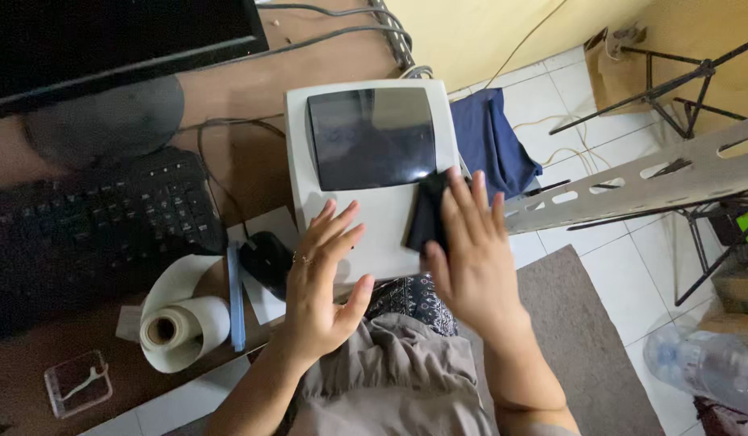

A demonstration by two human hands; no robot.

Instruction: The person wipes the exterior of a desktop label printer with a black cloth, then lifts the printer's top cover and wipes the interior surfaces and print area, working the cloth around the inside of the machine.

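While my left hand (pixel 321 270) rests flat, open, on the white device (pixel 374 173) & right hand (pixel 467 250) presses the dark cloth (pixel 426 214), it prob could slide off the bench (pixel 229 97) edge.

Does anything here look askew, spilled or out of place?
The white device overhangs the desk edge, resting toward the lap. The paper roll lies on its side, partly unwound. Nothing looks spilled or broken.

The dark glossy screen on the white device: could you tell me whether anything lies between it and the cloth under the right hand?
Nothing visible does. The dark folded cloth under the right hand already touches the lower right corner of the dark glossy screen. The left hand rests on the white device casing below the screen, beside that path.
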